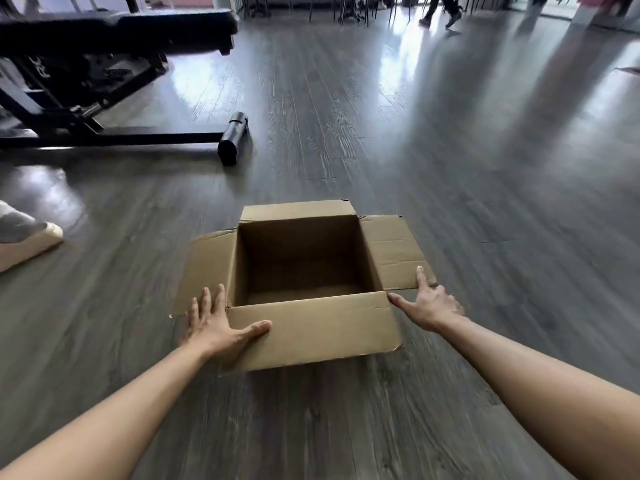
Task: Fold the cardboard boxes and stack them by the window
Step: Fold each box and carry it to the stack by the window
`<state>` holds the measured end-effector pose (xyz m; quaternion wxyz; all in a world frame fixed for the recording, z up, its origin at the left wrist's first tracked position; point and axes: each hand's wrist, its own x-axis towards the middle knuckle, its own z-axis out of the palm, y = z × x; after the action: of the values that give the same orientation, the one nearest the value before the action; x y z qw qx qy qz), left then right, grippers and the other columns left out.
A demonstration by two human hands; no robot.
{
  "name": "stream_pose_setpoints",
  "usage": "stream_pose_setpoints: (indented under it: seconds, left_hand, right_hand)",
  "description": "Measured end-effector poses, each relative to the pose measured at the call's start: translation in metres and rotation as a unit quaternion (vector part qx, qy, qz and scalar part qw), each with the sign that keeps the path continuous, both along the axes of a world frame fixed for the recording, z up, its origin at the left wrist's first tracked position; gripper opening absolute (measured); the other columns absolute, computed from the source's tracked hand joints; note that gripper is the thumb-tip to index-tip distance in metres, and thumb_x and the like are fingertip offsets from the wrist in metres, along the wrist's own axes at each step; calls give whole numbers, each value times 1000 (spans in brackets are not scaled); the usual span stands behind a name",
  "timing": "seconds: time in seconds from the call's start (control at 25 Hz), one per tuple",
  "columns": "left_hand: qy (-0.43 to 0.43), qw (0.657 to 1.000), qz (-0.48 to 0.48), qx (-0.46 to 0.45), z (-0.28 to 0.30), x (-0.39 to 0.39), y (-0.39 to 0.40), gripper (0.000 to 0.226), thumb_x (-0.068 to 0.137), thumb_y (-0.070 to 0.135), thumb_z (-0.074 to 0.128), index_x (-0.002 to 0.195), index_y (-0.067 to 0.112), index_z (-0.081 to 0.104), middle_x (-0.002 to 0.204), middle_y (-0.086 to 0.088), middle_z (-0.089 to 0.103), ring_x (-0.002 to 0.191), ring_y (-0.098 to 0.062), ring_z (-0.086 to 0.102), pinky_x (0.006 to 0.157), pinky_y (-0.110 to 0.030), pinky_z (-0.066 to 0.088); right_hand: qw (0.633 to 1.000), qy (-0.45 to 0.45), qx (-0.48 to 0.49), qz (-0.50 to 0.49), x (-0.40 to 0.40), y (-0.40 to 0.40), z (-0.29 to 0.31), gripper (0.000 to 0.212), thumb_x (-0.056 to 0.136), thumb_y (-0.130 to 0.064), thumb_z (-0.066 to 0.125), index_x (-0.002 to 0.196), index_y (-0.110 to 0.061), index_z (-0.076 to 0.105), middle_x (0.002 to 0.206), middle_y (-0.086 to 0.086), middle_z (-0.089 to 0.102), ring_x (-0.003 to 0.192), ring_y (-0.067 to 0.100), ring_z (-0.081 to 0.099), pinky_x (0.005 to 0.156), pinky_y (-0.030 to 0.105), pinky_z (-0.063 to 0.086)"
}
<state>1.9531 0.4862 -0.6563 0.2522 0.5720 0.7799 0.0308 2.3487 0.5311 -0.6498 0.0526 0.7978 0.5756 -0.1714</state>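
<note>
An open brown cardboard box [304, 327] sits on the grey wood floor, empty inside, with its four top flaps spread outward. My left hand [216, 323] lies flat over the near left corner, fingers on the left flap and thumb on the near flap. At the near right corner my right hand [427, 301] rests with fingers spread, touching the edge of the right flap. Neither hand is closed around the cardboard.
A black weight bench [114, 32] with a long floor bar and roller foot [232, 138] stands at the far left. Someone's shoe [29, 239] shows at the left edge. Another person's legs [440, 10] and chair legs are far back near bright windows.
</note>
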Motion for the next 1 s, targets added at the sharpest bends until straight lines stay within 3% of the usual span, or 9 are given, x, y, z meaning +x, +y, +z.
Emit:
stream_pose_setpoints:
  seconds: [0.12, 0.24, 0.4, 0.6, 0.84, 1.0]
  left_hand:
    - [3, 1000, 5, 22, -2, -3, -1, 150, 38, 110, 28, 159, 29, -9, 166, -5, -20, 152, -28, -19, 123, -47, -9]
    - [13, 998, 23, 57, -5, -11, 0, 136, 44, 106, 19, 159, 35, 2, 166, -7, -17, 151, -28, -20, 119, -54, -12]
    - [49, 986, 121, 108, 0, -21, 3, 118, 68, 94, 44, 159, 25, 14, 166, -15, -9, 152, -35, -13, 119, -58, -4]
    - [-3, 945, 246, 215, 18, -24, 13, 111, 72, 71, 71, 149, 0, 32, 151, -31, 34, 138, -47, 35, 111, -54, 31]
    - [-94, 913, 179, 354, 46, -5, 23, 114, 71, 58, 81, 154, 8, 21, 152, -22, 38, 137, -39, 42, 106, -50, 40]
    - [-153, 952, 32, 264, 51, 22, 26, 126, 68, 74, 73, 159, 27, 1, 158, -11, 35, 138, -35, 42, 104, -51, 42]
  right_hand:
    - [1000, 17, 20, -4, -1, 0, -1, 104, 78, -90, 28, 159, -33, -6, 149, 25, 37, 132, 41, 46, 101, 51, 43]
    - [996, 55, 74, -18, -1, 2, 4, 96, 86, -78, 42, 159, -31, 2, 147, 24, 38, 131, 40, 45, 103, 48, 42]
    - [984, 102, 142, -28, -3, 5, 15, 89, 91, -62, 51, 159, -26, 7, 147, 21, 37, 130, 38, 46, 101, 46, 43]
    - [968, 142, 208, -23, -4, 10, 24, 89, 94, -53, 56, 160, -21, 4, 148, 21, 40, 129, 38, 47, 98, 47, 44]
    - [945, 180, 271, -10, -14, 16, 36, 94, 93, -49, 61, 159, -14, 3, 155, 20, 36, 135, 38, 45, 102, 46, 42]
    - [936, 188, 299, 11, -26, 18, 40, 91, 92, -47, 64, 156, -12, 10, 154, 21, 37, 133, 39, 47, 100, 46, 43]
